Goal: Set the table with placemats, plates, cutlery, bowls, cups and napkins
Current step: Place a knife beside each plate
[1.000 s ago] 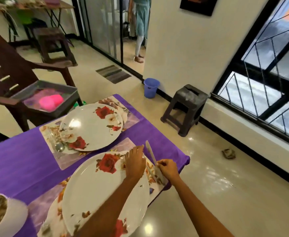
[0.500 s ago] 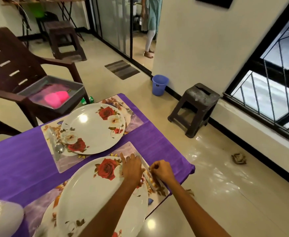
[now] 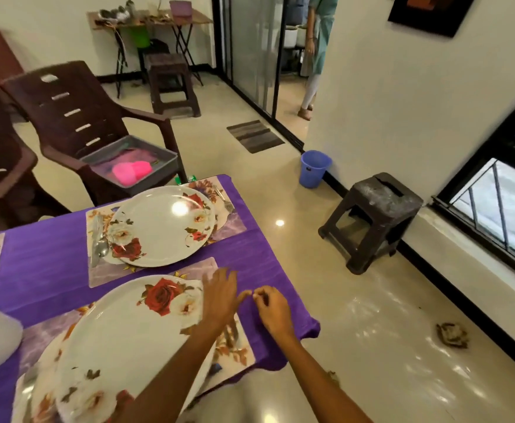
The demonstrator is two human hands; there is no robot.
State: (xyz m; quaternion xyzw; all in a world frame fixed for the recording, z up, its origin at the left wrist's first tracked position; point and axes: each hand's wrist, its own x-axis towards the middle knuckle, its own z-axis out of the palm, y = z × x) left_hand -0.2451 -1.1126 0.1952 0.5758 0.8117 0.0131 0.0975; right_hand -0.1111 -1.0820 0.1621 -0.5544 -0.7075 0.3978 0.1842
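The left hand (image 3: 219, 297) is held with fingers spread over the right edge of the near white rose-patterned round plate (image 3: 121, 340). The right hand (image 3: 273, 309) is held beside it above the purple tablecloth (image 3: 45, 270), fingers curled; whether anything is pinched cannot be told. The plate is set on a floral placemat (image 3: 234, 352).

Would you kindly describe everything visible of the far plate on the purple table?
The far plate is large, round, white and glossy, with red and cream rose prints near its rim and a lamp glare on it. It lies flat on a floral placemat, its edge overlapping a smaller plate beneath. A spoon lies at one side, a fork at the other. Neither hand touches it.
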